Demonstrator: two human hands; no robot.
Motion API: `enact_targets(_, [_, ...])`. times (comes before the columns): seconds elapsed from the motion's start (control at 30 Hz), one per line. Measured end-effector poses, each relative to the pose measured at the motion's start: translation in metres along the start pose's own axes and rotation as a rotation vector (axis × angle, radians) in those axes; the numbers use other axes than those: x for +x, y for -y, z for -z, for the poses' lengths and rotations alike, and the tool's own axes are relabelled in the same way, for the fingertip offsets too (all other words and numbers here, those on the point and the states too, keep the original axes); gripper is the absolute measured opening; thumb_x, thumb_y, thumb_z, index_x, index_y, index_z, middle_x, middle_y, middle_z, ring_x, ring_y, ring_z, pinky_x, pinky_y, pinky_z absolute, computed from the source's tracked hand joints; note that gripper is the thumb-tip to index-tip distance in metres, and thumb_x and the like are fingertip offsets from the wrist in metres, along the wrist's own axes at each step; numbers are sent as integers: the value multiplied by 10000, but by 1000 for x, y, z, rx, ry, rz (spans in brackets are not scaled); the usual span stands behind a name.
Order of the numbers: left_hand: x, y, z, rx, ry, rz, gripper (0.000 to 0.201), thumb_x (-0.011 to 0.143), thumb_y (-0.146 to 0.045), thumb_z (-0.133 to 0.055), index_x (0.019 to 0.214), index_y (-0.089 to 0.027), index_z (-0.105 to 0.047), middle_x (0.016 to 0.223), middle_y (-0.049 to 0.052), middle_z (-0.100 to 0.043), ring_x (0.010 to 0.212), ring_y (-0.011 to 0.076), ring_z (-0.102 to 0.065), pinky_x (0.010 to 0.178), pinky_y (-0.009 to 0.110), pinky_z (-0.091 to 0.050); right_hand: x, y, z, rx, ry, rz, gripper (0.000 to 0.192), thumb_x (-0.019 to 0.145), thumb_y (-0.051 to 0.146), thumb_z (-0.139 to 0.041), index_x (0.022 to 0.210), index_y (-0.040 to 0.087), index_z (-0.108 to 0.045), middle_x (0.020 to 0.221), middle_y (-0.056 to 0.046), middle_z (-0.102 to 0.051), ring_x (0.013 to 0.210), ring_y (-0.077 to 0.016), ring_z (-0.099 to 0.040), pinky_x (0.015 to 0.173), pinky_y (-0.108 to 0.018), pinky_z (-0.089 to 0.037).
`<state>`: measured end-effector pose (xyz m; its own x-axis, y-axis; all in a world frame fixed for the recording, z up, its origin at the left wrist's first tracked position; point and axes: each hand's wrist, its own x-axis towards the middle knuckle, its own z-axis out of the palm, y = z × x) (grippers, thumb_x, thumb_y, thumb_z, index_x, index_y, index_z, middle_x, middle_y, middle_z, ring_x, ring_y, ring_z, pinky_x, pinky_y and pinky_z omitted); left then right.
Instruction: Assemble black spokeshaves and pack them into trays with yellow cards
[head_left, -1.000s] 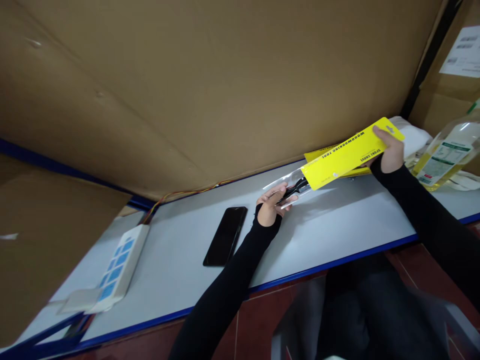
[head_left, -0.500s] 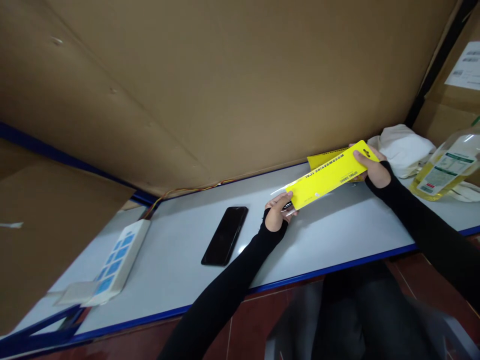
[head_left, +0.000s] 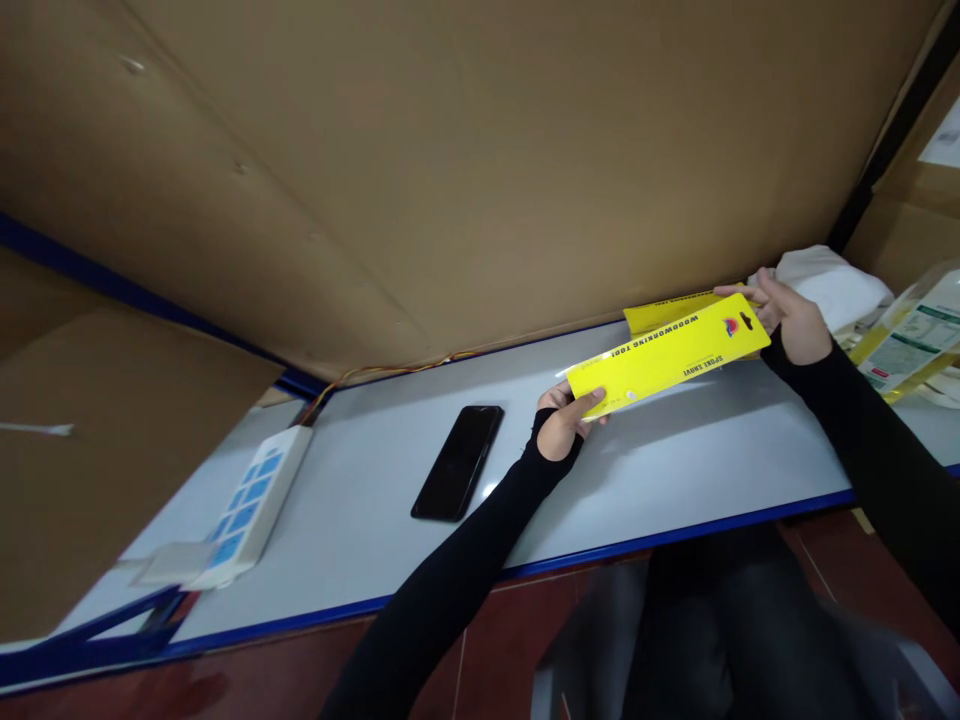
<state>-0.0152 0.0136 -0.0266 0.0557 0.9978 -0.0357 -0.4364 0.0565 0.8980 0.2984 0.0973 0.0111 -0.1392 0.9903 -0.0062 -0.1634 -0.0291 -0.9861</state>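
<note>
While between hands (head_left: 559, 430), yellow package (head_left: 667, 355)

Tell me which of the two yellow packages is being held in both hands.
The front yellow package, gripped by the left hand and right hand at opposite ends. The other yellow package lies behind it, mostly hidden.

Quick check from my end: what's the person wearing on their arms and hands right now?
Both arms are covered in long, close-fitting black sleeves that run past the wrists onto the hands. On the left hand the sleeve has a thumb opening. The right hand has bare fingers too. No gloves, rings or a watch are visible.
</note>
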Motion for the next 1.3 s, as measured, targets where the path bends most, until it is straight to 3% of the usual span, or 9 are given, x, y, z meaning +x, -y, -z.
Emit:
enact_targets(0.07, [-1,2,0,-14,49,44,454,555,-260,-990,927,-104,-781,994,161,-819,695,209,-723,534,276,-531,-4,4,-2,-92,37,-40,610,892,767,-652,1125,219,-786,908,-119,-803,763,-254,-781,575,-328,-617])
enact_targets(0.17, [-6,-1,-4,-44,121,90,548,585,-238,-971,1075,-117,-759,1078,187,-815,922,332,-777,671,358,-619,-8,3,-7,-190,70,-59,535,823,669,-793,1119,224,-790,972,-89,-811,803,-222,-781,612,-289,-613])
enact_targets(0.3, [-13,-12,-11,-67,186,107,658,646,-219,-926,1261,-144,-705,1171,183,-802,1086,405,-760,796,455,-658,-10,0,-7,-266,101,-19,679,690,521,-951,1271,235,-747,1038,-85,-817,833,-226,-778,674,-319,-632])
enact_targets(0.4, [-14,-15,-12,-91,221,109,713,675,-235,-897,1349,-167,-676,1239,172,-786,1090,409,-764,822,487,-665,-10,1,-7,-242,115,-5,753,641,470,-988,1306,237,-722,1129,-97,-811,908,-243,-785,751,-355,-652])
enact_targets(0.5, [-14,-12,-11,-66,235,92,792,661,-240,-915,1407,-183,-655,1264,163,-780,1065,397,-774,809,470,-669,-10,3,-9,-243,95,2,786,600,442,-1007,1301,229,-720,1122,-94,-811,850,-225,-774,707,-339,-643])
enact_targets(0.7, [-14,-8,-7,35,235,61,806,697,-313,-944,1434,-171,-648,1226,180,-788,924,357,-804,658,383,-644,-13,3,-15,-244,71,3,780,558,427,-1019,1251,204,-739,1093,-103,-812,811,-223,-767,682,-354,-650])
enact_targets(0.87, [-9,-2,-1,10,206,45,750,667,-275,-947,1361,-158,-690,1146,171,-809,814,331,-806,603,358,-612,-16,3,-22,-225,44,-32,738,511,425,-1035,1160,205,-758,1055,-99,-820,800,-220,-772,679,-348,-660])
enact_targets(1.03, [-2,8,6,54,129,67,649,665,-361,-941,1229,-119,-730,1067,195,-814,661,308,-783,449,302,-500,-14,-1,-23,-298,18,-38,709,529,481,-1021,1127,198,-768,968,-92,-820,731,-201,-753,635,-330,-640])
enact_targets(1.3, [2,7,9,55,130,113,528,643,-330,-942,1087,-123,-743,1051,192,-813,771,351,-803,519,341,-581,-10,-9,-20,-345,19,-29,678,560,501,-1001,1121,201,-768,926,-87,-812,686,-185,-723,613,-316,-610])
